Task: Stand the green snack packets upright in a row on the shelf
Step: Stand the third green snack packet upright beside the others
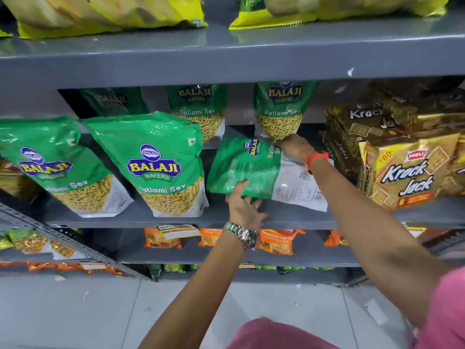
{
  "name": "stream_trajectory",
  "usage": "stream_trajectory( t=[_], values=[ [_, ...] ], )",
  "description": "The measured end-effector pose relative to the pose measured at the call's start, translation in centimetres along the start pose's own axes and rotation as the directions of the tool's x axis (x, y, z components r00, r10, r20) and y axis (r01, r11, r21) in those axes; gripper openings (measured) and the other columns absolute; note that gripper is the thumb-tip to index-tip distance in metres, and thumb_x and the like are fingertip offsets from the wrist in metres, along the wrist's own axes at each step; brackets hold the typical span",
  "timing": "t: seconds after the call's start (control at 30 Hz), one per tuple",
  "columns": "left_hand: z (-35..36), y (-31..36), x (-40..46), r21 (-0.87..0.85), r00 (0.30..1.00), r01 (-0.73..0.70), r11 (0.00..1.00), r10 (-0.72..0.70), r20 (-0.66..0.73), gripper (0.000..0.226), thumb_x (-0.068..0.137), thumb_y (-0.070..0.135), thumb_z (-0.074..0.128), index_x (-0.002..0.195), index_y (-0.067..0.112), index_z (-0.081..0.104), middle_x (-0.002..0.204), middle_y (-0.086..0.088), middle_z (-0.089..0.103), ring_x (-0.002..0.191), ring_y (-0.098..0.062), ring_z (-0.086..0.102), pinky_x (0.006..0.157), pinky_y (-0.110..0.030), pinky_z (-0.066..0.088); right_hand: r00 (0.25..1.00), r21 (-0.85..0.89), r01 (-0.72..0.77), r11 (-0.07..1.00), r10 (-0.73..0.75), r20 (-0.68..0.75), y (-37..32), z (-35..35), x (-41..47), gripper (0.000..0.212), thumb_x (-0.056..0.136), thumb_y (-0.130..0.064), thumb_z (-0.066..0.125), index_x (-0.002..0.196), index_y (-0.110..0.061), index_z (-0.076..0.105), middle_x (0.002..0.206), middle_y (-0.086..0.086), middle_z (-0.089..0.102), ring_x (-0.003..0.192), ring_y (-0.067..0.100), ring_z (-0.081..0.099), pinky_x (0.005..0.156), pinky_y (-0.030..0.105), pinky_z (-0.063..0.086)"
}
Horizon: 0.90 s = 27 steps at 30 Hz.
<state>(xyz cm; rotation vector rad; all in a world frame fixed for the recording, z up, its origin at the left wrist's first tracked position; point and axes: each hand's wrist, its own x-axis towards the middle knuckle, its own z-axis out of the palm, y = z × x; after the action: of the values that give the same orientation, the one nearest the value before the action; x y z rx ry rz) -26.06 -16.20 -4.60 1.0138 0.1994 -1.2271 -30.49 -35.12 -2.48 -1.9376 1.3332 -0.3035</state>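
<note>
Green Balaji Ratlami Sev packets stand on a grey shelf (176, 221). Two upright ones are at the front, a left packet (57, 167) and a middle packet (161, 167). Further back stand a dim packet (113, 102), a second (198, 109) and a right one (279, 109). A flat packet (251, 170) lies back side up on the shelf. My left hand (245, 205) grips its near edge from below. My right hand (294, 149) reaches over it and holds the bottom of the right rear packet.
Gold Krack Jack biscuit packs (402, 172) are stacked at the right of the same shelf. Yellow bags (113, 13) lie on the shelf above. Orange packets (163, 238) sit on the shelf below. A tiled floor (100, 311) lies underneath.
</note>
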Motion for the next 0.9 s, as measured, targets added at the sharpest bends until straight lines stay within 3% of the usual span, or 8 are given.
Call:
stream_trajectory(
  t=[0.13,0.23,0.33,0.43,0.53,0.63,0.77,0.9],
  values=[
    [1.8,2.4,-0.2,0.176,0.98,-0.193,0.965,0.181,0.078,0.076,0.086,0.018,0.054,0.141,0.032,0.004,0.151,-0.006,0.027,0.133,-0.033,0.035,0.107,-0.061,0.021,0.996,0.334,0.039,0.942,-0.009,-0.091,0.6,-1.4,-1.5,0.029,0.085,-0.032,0.052,0.095,-0.008,0.064,0.073,0.006,0.057,0.07,0.02,0.05,0.078,0.033,0.039],
    [3.8,3.9,-0.7,0.338,0.934,-0.357,0.871,0.345,0.096,0.087,0.085,0.018,0.058,0.143,0.03,-0.006,0.153,-0.005,0.025,0.135,-0.028,0.033,0.111,-0.053,0.026,0.983,0.522,0.047,0.851,0.053,-0.177,1.3,-1.4,-1.9,0.029,0.083,-0.031,0.053,0.095,-0.007,0.063,0.084,0.007,0.064,0.077,0.018,0.055,0.077,0.028,0.041],
    [5.4,4.9,-1.1,0.412,0.839,-0.538,0.735,0.511,0.185,0.088,0.085,0.005,0.057,0.144,0.014,-0.008,0.152,-0.01,0.021,0.134,-0.018,0.031,0.107,-0.019,0.022,0.971,0.693,0.105,0.713,0.077,-0.225,0.5,-1.6,-3.2,0.018,0.092,-0.012,0.046,0.076,-0.014,0.054,0.063,-0.004,0.059,0.058,0.004,0.051,0.056,0.016,0.041],
    [6.7,6.1,-0.9,0.483,0.773,-0.621,0.617,0.584,0.249,0.083,0.087,0.002,0.054,0.143,0.003,-0.007,0.153,-0.013,0.013,0.124,-0.005,0.023,0.088,-0.002,0.018,0.95,0.757,0.168,0.632,0.101,-0.295,0.5,-1.3,-3.6,0.028,0.091,-0.006,0.044,0.066,-0.019,0.044,0.068,-0.001,0.05,0.064,0.011,0.047,0.064,0.021,0.042],
    [7.0,6.8,0.0,0.573,0.756,-0.625,0.531,0.594,0.275,0.083,0.089,0.009,0.053,0.143,0.001,-0.009,0.156,-0.013,0.0,0.142,-0.015,0.01,0.104,-0.011,0.012,0.942,0.815,0.206,0.542,0.115,-0.315,0.7,-0.4,-4.3,0.026,0.088,0.002,0.04,0.072,-0.018,0.047,0.076,0.004,0.052,0.072,0.016,0.051,0.071,0.028,0.044],
    [6.3,6.7,0.4,0.618,0.738,-0.628,0.473,0.614,0.28,0.08,0.089,0.012,0.053,0.144,0.0,-0.005,0.156,-0.015,0.004,0.143,-0.022,0.015,0.1,-0.009,0.014,0.949,0.837,0.228,0.498,0.079,-0.306,1.4,0.3,-5.4,0.029,0.092,0.003,0.029,0.082,-0.014,0.05,0.082,0.003,0.056,0.073,0.011,0.055,0.061,0.016,0.049],
    [5.4,6.1,0.8,0.651,0.701,-0.63,0.424,0.671,0.242,0.079,0.085,0.021,0.059,0.142,0.0,0.009,0.151,-0.02,0.02,0.138,-0.027,0.027,0.106,-0.026,0.028,0.949,0.781,0.241,0.576,0.028,-0.313,2.2,0.2,-6.4,0.035,0.095,-0.002,0.029,0.077,-0.019,0.053,0.101,0.013,0.057,0.08,0.016,0.056,0.074,0.026,0.047],
    [4.6,4.9,0.1,0.74,0.492,-0.648,0.182,0.841,0.225,0.05,0.082,0.028,0.062,0.117,-0.001,0.041,0.122,-0.022,0.044,0.095,-0.028,0.052,0.08,-0.041,0.043,0.947,0.685,0.247,0.686,-0.02,-0.321,2.4,-0.5,-7.0,0.042,0.091,0.007,0.027,0.074,-0.022,0.052,0.098,0.013,0.059,0.077,0.018,0.056,0.069,0.023,0.046]
  ],
)
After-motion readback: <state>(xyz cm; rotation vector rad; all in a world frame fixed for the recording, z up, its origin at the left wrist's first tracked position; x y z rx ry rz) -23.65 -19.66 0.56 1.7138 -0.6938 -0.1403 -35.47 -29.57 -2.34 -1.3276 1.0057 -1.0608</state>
